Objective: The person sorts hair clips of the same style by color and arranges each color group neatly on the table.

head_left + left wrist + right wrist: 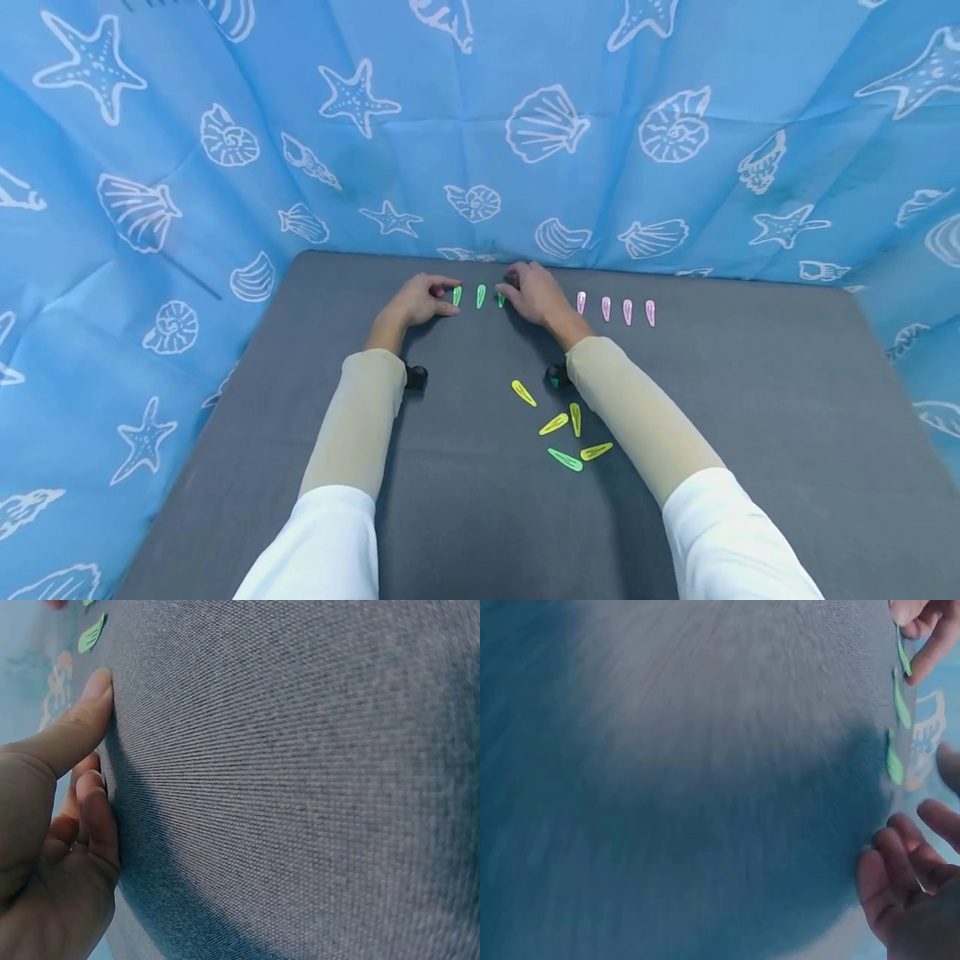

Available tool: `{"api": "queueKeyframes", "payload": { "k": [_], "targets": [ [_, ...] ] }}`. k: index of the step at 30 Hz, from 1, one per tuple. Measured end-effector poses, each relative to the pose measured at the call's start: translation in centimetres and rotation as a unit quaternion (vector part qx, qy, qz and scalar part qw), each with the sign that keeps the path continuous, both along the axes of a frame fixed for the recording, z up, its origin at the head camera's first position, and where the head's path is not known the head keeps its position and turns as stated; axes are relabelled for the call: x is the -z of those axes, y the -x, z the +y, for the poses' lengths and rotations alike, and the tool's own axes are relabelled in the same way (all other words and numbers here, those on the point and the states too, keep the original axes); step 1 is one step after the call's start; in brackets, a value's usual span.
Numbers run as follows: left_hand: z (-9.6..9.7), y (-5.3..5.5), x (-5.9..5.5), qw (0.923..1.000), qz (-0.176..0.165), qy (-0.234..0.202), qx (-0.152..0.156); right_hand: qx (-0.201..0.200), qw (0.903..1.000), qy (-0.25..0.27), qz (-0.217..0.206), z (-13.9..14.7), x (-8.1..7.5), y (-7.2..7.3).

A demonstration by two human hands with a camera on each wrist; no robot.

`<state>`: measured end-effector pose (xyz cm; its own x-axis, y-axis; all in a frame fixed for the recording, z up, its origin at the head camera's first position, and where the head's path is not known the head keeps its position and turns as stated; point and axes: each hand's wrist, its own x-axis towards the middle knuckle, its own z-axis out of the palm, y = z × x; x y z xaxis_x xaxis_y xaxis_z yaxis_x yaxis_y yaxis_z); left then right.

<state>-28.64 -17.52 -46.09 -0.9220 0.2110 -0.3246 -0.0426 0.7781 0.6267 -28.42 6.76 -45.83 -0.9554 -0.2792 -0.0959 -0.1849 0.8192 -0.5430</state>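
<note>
In the head view, my left hand (420,302) has its thumb and index finger at the two ends of a green hair clip (457,295), the leftmost of a short row. The right wrist view also shows those fingers bracketing the clip (904,656) lengthwise. Beside it lies a second green clip (481,296). My right hand (534,293) is at a third green clip (501,300), which it partly covers in the head view. In the right wrist view, the loosely bent fingers (900,862) are apart from that clip (895,761).
Four pink clips stand in a row right of my right hand, one pink clip (627,312) among them. Nearer lie several yellow clips (553,424) and a loose green clip (565,459). A blue shell-print curtain (450,125) borders the dark grey table (465,517).
</note>
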Motion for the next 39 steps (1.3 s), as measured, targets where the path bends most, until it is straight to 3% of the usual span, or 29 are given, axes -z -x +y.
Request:
{"api": "queueKeyframes", "payload": {
  "k": [7, 14, 17, 28, 32, 39],
  "targets": [
    [-0.8, -0.2, -0.1, 1.0000, -0.002, 0.003, -0.008, -0.069, 0.9926, -0.097, 0.025, 0.3, -1.9, -3.1],
    [-1.5, -0.4, 0.0, 0.9999, -0.002, 0.008, -0.010, -0.178, 0.9643, -0.164, 0.107, 1.4, -1.9, -7.9],
    [-1.6, -0.5, 0.0, 0.9999, -0.008, 0.005, -0.010, -0.217, 0.9530, -0.167, 0.128, 2.5, -1.3, -10.1],
    [-0.7, -0.7, -0.5, 0.9999, -0.009, 0.000, -0.008, -0.311, 0.9279, -0.124, 0.165, 7.7, -0.3, -16.9],
    [-0.4, -0.7, -0.4, 0.9999, -0.008, -0.002, -0.012, -0.332, 0.9211, -0.114, 0.169, 9.0, -0.7, -18.5],
    [0.3, -0.6, -0.4, 1.0000, -0.003, -0.004, -0.007, -0.342, 0.9234, -0.076, 0.157, 10.2, -1.5, -19.6]
  ]
}}
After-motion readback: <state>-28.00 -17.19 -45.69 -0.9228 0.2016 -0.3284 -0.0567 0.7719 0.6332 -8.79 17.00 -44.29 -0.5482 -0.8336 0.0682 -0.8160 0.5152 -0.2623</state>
